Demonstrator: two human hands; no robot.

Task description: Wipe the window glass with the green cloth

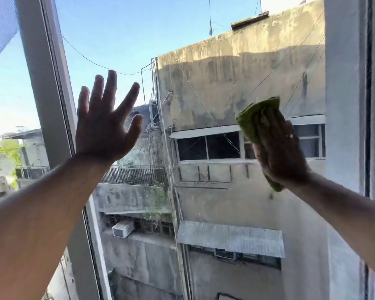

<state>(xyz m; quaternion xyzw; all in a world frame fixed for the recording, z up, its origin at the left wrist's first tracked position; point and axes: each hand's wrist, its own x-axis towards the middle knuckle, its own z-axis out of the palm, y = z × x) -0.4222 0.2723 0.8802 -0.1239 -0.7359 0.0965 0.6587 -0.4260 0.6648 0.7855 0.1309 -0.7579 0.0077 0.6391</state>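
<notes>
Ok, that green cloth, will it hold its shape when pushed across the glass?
Probably not: the green cloth looks soft, bunched and creased under the right hand, with a loose end below the wrist. It likely bunches further when pushed. It seems light.

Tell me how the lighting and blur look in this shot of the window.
Head view: bright sky backlights the left hand, leaving it dark; the right hand and green cloth are motion-blurred; the wide lens bends the window frame.
</notes>
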